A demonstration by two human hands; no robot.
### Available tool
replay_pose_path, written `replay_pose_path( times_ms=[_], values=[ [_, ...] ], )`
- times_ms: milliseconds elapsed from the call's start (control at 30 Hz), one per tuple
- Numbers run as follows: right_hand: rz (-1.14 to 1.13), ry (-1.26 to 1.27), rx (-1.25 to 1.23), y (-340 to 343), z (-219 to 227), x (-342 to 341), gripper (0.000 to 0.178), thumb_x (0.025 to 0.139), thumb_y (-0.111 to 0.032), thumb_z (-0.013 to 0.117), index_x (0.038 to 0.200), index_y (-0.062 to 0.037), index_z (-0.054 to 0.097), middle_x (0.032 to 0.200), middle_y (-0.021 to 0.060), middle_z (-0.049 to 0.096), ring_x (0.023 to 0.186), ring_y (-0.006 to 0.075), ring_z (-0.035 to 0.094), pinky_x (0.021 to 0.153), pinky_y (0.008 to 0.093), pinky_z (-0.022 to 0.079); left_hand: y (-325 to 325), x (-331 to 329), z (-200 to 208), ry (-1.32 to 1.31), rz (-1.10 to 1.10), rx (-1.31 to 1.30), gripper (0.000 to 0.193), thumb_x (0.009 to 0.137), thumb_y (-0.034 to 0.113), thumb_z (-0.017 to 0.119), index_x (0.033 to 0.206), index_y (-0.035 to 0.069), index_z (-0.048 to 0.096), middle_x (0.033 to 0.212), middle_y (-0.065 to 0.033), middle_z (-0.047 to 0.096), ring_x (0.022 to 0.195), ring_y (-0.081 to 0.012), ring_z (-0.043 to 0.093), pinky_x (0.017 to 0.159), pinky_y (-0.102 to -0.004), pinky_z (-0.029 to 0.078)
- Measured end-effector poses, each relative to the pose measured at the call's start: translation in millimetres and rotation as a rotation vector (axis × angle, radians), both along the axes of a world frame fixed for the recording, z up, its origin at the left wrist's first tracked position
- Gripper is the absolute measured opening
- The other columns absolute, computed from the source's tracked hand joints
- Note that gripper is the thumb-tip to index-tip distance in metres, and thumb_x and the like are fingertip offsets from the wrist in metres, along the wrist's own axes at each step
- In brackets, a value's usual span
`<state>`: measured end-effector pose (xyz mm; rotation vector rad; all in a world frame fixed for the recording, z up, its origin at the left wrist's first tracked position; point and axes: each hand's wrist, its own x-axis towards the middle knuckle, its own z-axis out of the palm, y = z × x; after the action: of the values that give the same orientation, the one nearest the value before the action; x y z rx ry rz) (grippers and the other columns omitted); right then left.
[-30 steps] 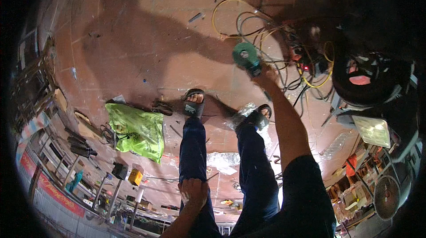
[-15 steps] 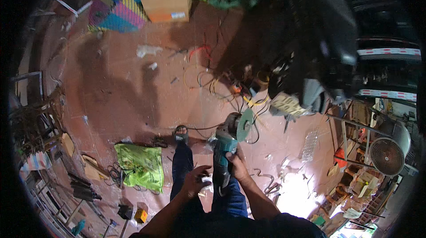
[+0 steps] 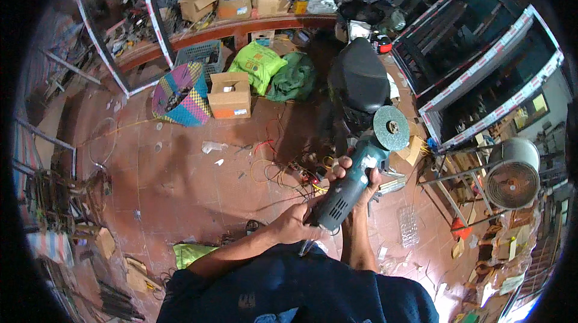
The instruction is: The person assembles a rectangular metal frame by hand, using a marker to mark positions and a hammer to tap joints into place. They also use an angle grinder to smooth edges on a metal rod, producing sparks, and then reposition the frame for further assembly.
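An angle grinder [image 3: 343,199] with a teal and black body is held up before my chest, slanting up to the right. Its round green disc [image 3: 388,125] faces me at the upper end. My right hand [image 3: 371,186] is wrapped round the body just below the head, fingers on one side and thumb on the other. At the tail end, my left hand [image 3: 290,225] grips the grinder; part of that hand is blurred, and some fingers are hidden behind the body.
Cables [image 3: 277,172] lie tangled on the tiled floor beyond the grinder. A motorbike seat [image 3: 359,76] stands ahead. Further off are a cardboard box [image 3: 230,97], a woven basket [image 3: 180,97] and green sacks [image 3: 256,67]. Metal frames and a round fan [image 3: 512,184] stand at the right.
My right hand has raised the grinder and tilted it to the right, turning the disc's face into view. My left hand has come from beside the grinder onto its tail. The view has tipped upward.
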<state>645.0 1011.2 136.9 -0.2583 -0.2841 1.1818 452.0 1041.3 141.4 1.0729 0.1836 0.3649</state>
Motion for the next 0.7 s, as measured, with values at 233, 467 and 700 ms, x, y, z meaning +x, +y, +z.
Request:
replay_pose_path(
  times_ms=[233, 467, 700],
  values=[
    [-0.115, -0.124, -0.002, -43, 2, 10, 0.075, 0.089, -0.052, 0.073, 0.144, -0.0080, 0.049, 0.113, 0.0121, 0.064, 0.097, 0.0263, 0.066, 0.087, 0.0435, 0.056, -22, 11, -14, 0.084, 0.004, 0.110, 0.053, 0.085, 0.004, 0.076, 0.135, 0.001, 0.060, 0.108, -0.0013, 0.070, 0.098, -0.0102, 0.063, 0.089, -0.0293, 0.052],
    [-0.197, -0.224, -0.041, -61, 10, 12, 0.068, 0.091, -0.046, 0.070, 0.142, -0.0062, 0.048, 0.114, 0.0139, 0.062, 0.097, 0.0292, 0.066, 0.089, 0.0455, 0.058, -21, 6, -12, 0.041, 0.013, 0.314, 0.053, 0.088, 0.015, 0.081, 0.135, 0.001, 0.062, 0.110, -0.0065, 0.073, 0.099, -0.0135, 0.065, 0.093, -0.0306, 0.051],
    [-0.469, -0.331, -0.283, -85, 26, 8, 0.070, 0.086, -0.054, 0.067, 0.134, -0.0042, 0.052, 0.109, 0.0167, 0.067, 0.089, 0.0296, 0.070, 0.076, 0.0431, 0.061, -6, -20, -66, 0.144, 0.160, 0.338, 0.038, 0.101, 0.036, 0.072, 0.122, 0.004, 0.074, 0.071, 0.0004, 0.063, 0.065, -0.0039, 0.054, 0.065, -0.0258, 0.050]
  ],
)
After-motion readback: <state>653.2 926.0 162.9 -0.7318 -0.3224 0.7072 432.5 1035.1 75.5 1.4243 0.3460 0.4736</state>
